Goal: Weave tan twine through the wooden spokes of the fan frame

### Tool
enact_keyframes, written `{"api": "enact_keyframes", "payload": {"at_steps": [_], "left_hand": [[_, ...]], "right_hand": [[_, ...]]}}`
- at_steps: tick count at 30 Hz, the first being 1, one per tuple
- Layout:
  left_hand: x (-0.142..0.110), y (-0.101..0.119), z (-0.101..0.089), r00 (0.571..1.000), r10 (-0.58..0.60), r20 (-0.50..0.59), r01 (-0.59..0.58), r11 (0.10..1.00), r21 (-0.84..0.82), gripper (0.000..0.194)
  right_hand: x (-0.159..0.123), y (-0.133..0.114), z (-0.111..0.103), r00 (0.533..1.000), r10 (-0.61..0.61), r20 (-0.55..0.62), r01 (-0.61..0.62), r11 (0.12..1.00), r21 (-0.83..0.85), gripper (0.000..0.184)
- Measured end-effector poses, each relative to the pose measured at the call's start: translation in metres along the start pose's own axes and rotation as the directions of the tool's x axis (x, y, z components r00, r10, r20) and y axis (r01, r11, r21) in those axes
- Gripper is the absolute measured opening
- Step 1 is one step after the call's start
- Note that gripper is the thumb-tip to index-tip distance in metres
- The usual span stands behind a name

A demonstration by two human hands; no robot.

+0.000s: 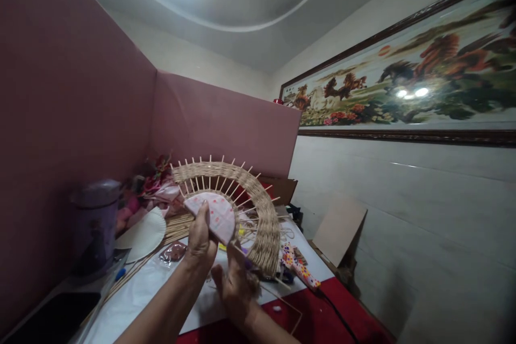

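I hold up a half-round woven piece (258,209) made of thin wooden sticks fanning out from a pink dotted centre (220,215), with tan cord woven in an outer band. My left hand (200,242) grips the pink centre, thumb on its face. My right hand (234,285) is closed at the lower edge of the weave, where loose cord ends hang; what its fingers pinch is hidden.
A white sheet (141,290) covers the table over a red cloth (322,317). A purple jar (94,226), a paper plate (141,234), a bundle of sticks (177,226) and a patterned strip (300,269) lie around. Pink partition walls stand left and behind. Cardboard (338,228) leans at right.
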State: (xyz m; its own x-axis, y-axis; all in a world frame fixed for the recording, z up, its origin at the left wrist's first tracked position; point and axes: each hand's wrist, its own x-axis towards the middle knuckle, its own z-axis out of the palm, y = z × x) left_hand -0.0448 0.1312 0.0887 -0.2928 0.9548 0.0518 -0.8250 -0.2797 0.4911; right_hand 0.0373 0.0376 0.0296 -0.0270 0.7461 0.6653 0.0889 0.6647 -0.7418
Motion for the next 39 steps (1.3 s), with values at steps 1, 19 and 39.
{"api": "enact_keyframes", "payload": {"at_steps": [1, 19, 39], "left_hand": [[0.000, -0.003, -0.001, 1.000, 0.008, 0.009, -0.008, 1.000, 0.006, 0.015], [-0.017, -0.009, -0.031, 0.846, -0.017, 0.534, -0.338, 0.757, 0.559, 0.027], [-0.006, -0.016, -0.091, 0.684, -0.661, 0.308, 0.308, 0.646, 0.699, 0.009]], "right_hand": [[0.019, 0.012, 0.005, 1.000, -0.026, 0.013, 0.026, 1.000, 0.009, 0.043], [0.110, 0.044, -0.002, 0.908, 0.418, 0.027, -0.236, 0.458, 0.857, 0.037], [0.076, 0.068, -0.012, 0.826, 0.395, 0.402, -0.545, 0.374, 0.751, 0.047]]}}
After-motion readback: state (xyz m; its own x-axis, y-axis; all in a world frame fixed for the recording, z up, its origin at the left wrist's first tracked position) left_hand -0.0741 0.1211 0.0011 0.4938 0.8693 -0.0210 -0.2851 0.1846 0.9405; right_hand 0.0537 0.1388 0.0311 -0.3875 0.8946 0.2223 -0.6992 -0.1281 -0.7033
